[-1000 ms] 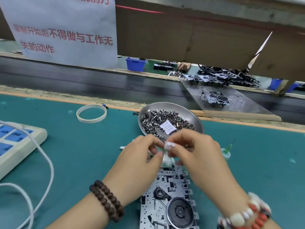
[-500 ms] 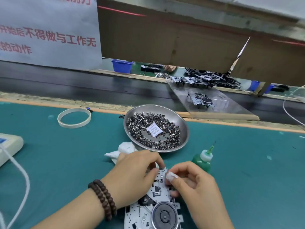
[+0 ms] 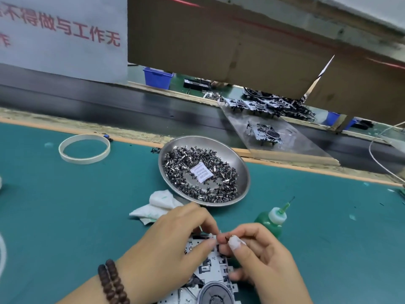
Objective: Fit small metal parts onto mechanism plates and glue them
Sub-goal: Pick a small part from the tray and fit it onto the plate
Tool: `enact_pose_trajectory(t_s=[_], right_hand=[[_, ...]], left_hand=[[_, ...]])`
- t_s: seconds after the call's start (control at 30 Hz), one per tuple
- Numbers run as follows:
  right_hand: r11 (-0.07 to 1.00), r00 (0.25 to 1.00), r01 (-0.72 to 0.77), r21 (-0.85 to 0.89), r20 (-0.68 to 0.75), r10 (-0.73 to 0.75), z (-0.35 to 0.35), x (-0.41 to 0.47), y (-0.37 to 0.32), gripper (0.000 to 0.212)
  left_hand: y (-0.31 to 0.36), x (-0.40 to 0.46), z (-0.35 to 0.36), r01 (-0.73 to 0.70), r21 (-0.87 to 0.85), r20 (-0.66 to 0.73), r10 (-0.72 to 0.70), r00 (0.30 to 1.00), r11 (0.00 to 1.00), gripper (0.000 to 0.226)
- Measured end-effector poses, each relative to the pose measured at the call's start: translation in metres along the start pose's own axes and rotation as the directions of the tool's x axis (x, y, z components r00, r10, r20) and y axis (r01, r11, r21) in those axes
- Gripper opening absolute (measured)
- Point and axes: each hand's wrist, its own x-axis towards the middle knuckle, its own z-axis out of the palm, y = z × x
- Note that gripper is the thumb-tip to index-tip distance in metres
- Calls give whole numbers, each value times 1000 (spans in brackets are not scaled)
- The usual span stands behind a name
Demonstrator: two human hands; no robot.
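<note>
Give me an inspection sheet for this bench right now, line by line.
Surface: teal mat, small specks.
Job's things: mechanism plate under both hands; steel dish of small metal parts; green glue bottle upright beside it.
Clutter: crumpled white cloth; white ring.
Hands: left hand steadies the plate; right hand pinches a small dark part.
Cables: white cable, far right.
Surroundings: conveyor belt, more mechanisms on a ramp, blue bins, posted notice.

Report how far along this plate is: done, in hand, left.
Done: silver mechanism plate lies on the teal mat. In hand: right hand pinches a small dark part at its top edge, left hand steadying. Left: gluing; green glue bottle stands untouched.
</note>
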Motion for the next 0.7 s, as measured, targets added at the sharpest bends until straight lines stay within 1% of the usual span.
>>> enact_pose_trajectory(t_s=[0.1, 0.23, 0.37, 0.5, 0.7], right_hand=[[997, 999, 48, -53, -23, -49, 1, 1, 1, 21], [976, 994, 100, -191, -21, -105, 3, 1, 3, 30], [964, 992, 120, -237, -11, -126, 4, 1, 3, 33], [967, 994, 110, -229, 10, -111, 4, -1, 1, 34], [988, 996, 83, -134, 33, -80, 4, 2, 2, 27]], left_hand=[[1, -1, -2, 5, -13, 10, -5, 1000, 1000, 2], [0, -2, -3, 10, -10, 16, -10, 1000, 1000, 16], [-2, -4, -3, 37, -13, 39, -36, 999, 999, 15], [-4, -4, -2, 66, -32, 55, -64, 996, 997, 14], [-4, -3, -6, 73, -27, 88, -70, 994, 997, 16]])
